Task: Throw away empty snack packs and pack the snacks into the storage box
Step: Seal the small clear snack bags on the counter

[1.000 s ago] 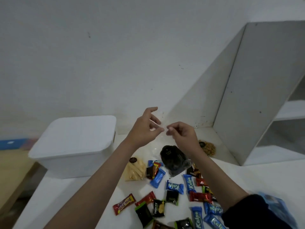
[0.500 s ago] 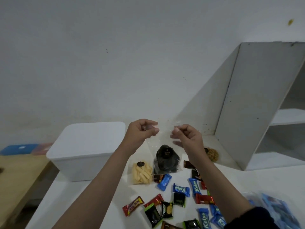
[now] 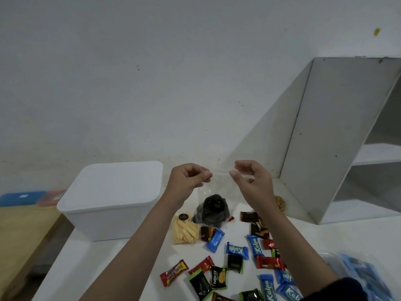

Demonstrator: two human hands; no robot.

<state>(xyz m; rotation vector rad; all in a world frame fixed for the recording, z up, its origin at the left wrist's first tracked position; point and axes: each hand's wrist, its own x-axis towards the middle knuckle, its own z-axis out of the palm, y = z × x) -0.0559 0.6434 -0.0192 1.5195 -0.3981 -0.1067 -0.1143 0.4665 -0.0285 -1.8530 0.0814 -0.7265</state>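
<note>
My left hand and my right hand each pinch a top corner of a clear plastic bag, holding it up above the white table. Dark snacks sit in the bottom of the bag. A white storage box with its lid on stands to the left. Below my hands lie a clear pack of yellow sticks and several small wrapped snacks, among them blue Kalpa packs, a red Beng-Beng bar and a black Nextar pack.
A white shelf unit stands at the right, with a brown snack at its foot. A blue-printed plastic pack lies at the lower right. A wooden surface with a blue box is at the left.
My hands have moved apart, spreading the top of the clear bag. The bag of dark snacks has come up off the table.
</note>
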